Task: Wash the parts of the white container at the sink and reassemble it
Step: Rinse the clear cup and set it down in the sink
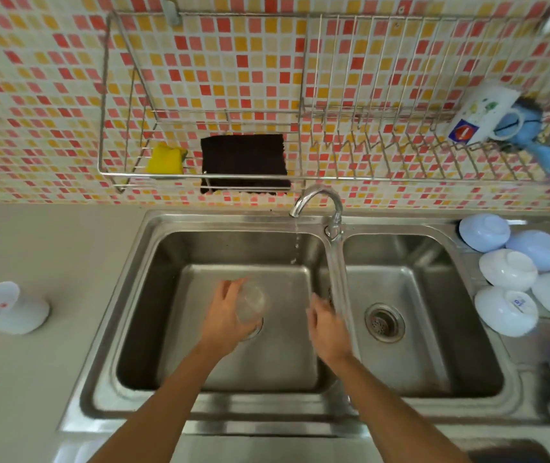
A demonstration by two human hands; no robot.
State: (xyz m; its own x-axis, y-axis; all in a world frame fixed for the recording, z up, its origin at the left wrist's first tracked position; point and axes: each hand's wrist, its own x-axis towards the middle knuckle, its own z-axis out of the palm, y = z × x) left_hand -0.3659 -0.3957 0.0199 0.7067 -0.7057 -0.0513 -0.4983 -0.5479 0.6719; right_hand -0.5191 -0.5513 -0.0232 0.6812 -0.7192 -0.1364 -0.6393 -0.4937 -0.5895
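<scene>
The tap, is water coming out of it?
Yes, a thin stream of water falls from the tap into the left basin of the sink, beyond the clear part held by the left hand.

A small, clear, rounded container part [251, 302] was held over the drain of the left basin of the steel sink [140, 262], blurred, its exact form unclear. The white container [9, 310] lay tipped on the counter well to the left of the sink, its translucent open mouth turned left
</scene>
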